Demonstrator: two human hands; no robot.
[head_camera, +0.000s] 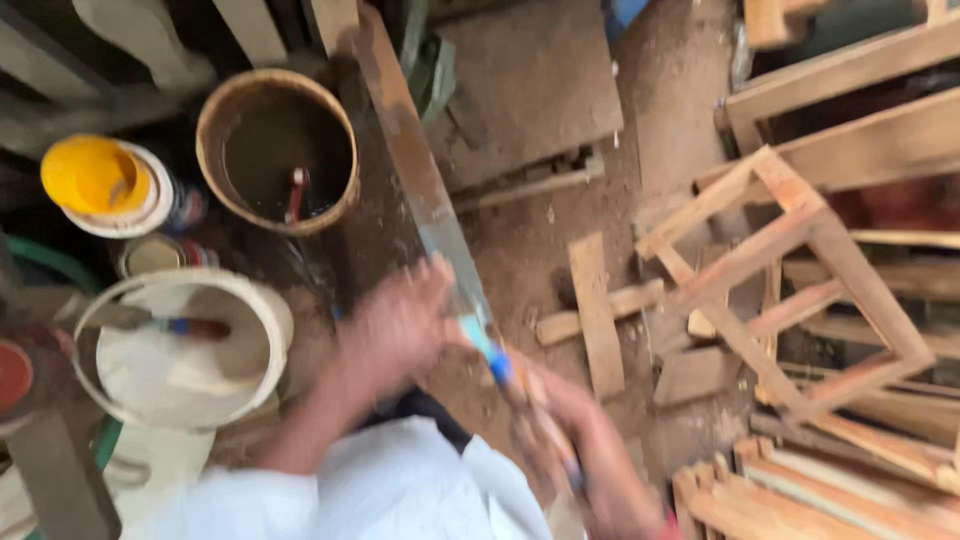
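The view is motion-blurred. A long narrow wooden plank (415, 170) runs from the top centre down toward me. My left hand (400, 325) rests on its near end, fingers bent around it. My right hand (565, 420) is just right of it, closed around a thin tool with a blue part (495, 360) whose tip meets the plank's end. The tool's kind is too blurred to tell. My white shirt fills the bottom centre.
A brown bucket (210, 110) with a red-handled tool stands at upper left, beside a yellow-lidded can (95, 175). A white bucket (265, 320) of pale paste holds a tool at left. Wooden frames (800, 250) and loose offcuts (595, 310) lie on the dirt floor at right.
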